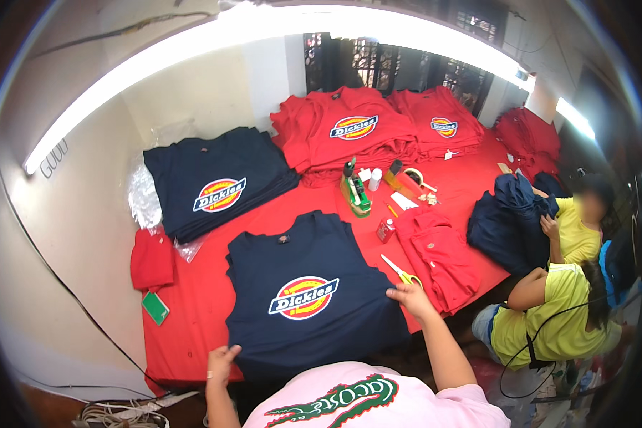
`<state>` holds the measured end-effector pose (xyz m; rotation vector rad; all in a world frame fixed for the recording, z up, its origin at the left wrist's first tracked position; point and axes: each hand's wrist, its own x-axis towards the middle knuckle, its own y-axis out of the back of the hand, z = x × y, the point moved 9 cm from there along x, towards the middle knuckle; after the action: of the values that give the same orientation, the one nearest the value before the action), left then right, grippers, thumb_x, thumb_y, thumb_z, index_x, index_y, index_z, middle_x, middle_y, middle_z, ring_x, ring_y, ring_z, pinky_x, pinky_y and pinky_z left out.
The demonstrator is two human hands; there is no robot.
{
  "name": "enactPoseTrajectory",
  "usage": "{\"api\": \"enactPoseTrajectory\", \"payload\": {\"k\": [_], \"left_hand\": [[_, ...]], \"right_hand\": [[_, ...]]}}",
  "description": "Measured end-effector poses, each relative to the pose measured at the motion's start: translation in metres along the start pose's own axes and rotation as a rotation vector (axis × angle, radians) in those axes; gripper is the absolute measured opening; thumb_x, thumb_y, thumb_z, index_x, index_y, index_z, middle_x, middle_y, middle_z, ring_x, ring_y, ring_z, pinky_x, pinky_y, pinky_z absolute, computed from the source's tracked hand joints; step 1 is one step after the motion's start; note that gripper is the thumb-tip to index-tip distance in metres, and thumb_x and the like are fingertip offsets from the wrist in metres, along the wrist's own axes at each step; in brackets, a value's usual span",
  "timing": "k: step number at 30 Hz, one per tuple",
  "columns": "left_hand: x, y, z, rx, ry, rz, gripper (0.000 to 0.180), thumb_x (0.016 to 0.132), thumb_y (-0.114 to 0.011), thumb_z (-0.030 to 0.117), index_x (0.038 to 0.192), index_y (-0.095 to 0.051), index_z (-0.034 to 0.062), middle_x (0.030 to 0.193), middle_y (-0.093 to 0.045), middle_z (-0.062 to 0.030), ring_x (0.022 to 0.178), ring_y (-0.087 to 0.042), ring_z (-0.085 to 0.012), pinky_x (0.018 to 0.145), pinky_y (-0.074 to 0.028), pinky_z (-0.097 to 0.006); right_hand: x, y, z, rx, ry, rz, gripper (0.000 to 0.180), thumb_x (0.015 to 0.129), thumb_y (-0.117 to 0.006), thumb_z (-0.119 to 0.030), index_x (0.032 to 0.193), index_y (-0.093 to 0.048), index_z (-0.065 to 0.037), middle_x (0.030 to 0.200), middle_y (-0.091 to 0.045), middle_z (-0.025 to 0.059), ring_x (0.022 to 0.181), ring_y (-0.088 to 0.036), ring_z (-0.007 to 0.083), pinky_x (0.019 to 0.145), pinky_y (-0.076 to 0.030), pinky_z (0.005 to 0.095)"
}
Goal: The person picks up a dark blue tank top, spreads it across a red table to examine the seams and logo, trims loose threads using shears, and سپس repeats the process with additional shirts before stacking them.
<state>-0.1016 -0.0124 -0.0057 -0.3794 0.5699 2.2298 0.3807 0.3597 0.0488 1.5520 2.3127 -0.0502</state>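
Note:
A navy sleeveless shirt [257, 257] with a printed chest logo lies spread front up before me, its neck pointing away. At its lower left edge my left hand [222, 362] pinches the cloth between thumb and fingers. My right hand [409, 297] grips the shirt's right edge, higher up than the left. Just beyond the right hand lies a pair of scissors [404, 274] with yellow handles. The shirt's lower part hangs over the near table edge.
The red-covered table [185, 314] holds a navy shirt stack [185, 171], red shirt stacks [314, 128], folded red garments [439, 257], a green tagging tool [354, 189] and a tape dispenser [406, 182]. Two people in yellow [556, 307] work at the right with dark cloth [506, 221].

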Motion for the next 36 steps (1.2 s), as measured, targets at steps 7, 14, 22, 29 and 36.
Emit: {"api": "enactPoseTrajectory", "payload": {"k": [7,14,22,29,36], "left_hand": [[-0.066,0.062,0.243,-0.647,-0.6,0.024,0.018,0.098,-0.081,0.02,0.092,-0.074,0.0034,0.088,-0.062,0.0023,0.077,-0.053,-0.0088,0.074,-0.044,-0.027],[-0.111,0.064,0.349,-0.41,-0.944,-0.065,0.033,0.091,-0.089,0.026,0.081,-0.069,0.0006,0.086,-0.056,-0.0006,0.074,-0.05,-0.0079,0.068,-0.041,-0.025],[-0.018,-0.07,0.437,-0.377,-0.54,-0.202,0.014,0.099,-0.073,0.011,0.103,-0.074,-0.0023,0.081,-0.065,0.0038,0.053,-0.041,0.0011,0.046,-0.029,-0.017],[0.107,-0.141,0.612,-0.431,-0.932,-0.079,0.032,0.098,-0.081,0.029,0.08,-0.061,0.011,0.071,-0.061,0.0004,0.078,-0.07,-0.0152,0.074,-0.05,-0.03],[0.185,-0.159,0.679,-0.579,-1.119,0.022,0.02,0.093,-0.065,0.001,0.111,-0.075,0.0027,0.107,-0.076,-0.0075,0.101,-0.071,-0.018,0.097,-0.055,-0.036]], "right_hand": [[-0.052,0.044,-0.239,0.503,0.574,-0.059,0.018,0.102,-0.072,-0.009,0.116,-0.076,0.002,0.105,-0.079,0.0041,0.095,-0.073,0.0109,0.09,-0.057,0.0274],[-0.111,0.163,-0.311,0.246,0.668,0.222,0.012,0.093,-0.077,-0.003,0.105,-0.079,-0.001,0.088,-0.078,0.006,0.064,-0.068,0.0115,0.055,-0.052,0.0251],[0.005,0.232,-0.361,0.281,0.573,0.205,0.016,0.101,-0.07,-0.011,0.114,-0.071,-0.002,0.101,-0.078,0.0076,0.078,-0.079,0.0211,0.07,-0.063,0.0327],[0.241,0.298,-0.466,0.477,0.799,-0.025,0.026,0.106,-0.067,-0.018,0.126,-0.063,-0.001,0.126,-0.071,0.0138,0.118,-0.071,0.0298,0.101,-0.059,0.041],[0.347,0.325,-0.525,0.472,1.101,0.168,0.047,0.107,-0.067,-0.022,0.147,-0.052,-0.001,0.146,-0.058,0.015,0.133,-0.06,0.0284,0.112,-0.053,0.0474]]}}
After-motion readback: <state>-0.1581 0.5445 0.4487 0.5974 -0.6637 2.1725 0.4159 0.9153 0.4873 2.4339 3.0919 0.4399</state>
